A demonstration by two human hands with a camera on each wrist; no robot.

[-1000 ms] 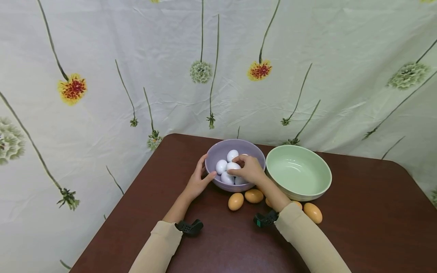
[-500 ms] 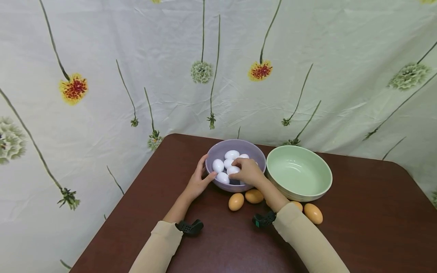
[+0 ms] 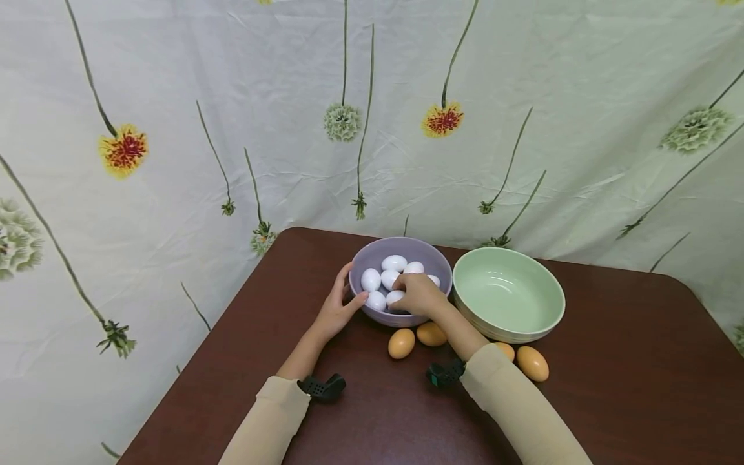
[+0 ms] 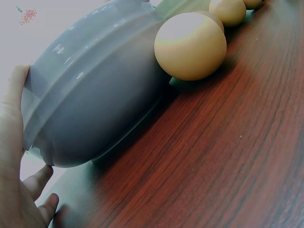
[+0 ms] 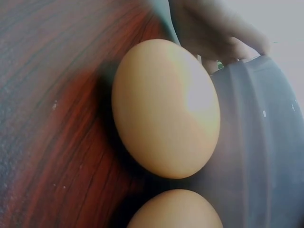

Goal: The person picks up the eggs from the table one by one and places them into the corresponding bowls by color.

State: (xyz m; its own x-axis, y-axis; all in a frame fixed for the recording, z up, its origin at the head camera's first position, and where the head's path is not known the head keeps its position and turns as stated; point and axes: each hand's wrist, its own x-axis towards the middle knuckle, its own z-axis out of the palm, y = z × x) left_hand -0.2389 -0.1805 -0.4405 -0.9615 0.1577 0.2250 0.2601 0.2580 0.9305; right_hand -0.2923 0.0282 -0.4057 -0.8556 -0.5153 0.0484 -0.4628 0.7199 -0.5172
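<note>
In the head view, a purple bowl (image 3: 367,257) holds several white eggs (image 3: 394,263). My left hand (image 3: 334,312) holds the bowl at its left side, thumb at the near rim and fingers against the outer wall. The left wrist view shows that wall (image 4: 104,90) close up. Inside the bowl, near its front, my right hand (image 3: 422,295) pinches a white egg (image 3: 394,298) between thumb and fingers. Part of that egg is hidden by the hand. From the right wrist, a brown egg (image 5: 166,109) fills the middle and blocks the view of the fingers' work.
A green bowl (image 3: 506,294) stands right beside the purple one. Several brown eggs (image 3: 402,343) lie on the dark wooden table (image 3: 372,413) in front of the bowls, some partly under the right forearm. A flowered cloth (image 3: 261,84) hangs behind the table.
My right hand has gone slightly down and toward me inside the purple bowl with the white egg. The other white eggs have shifted and spread. My left hand keeps its place.
</note>
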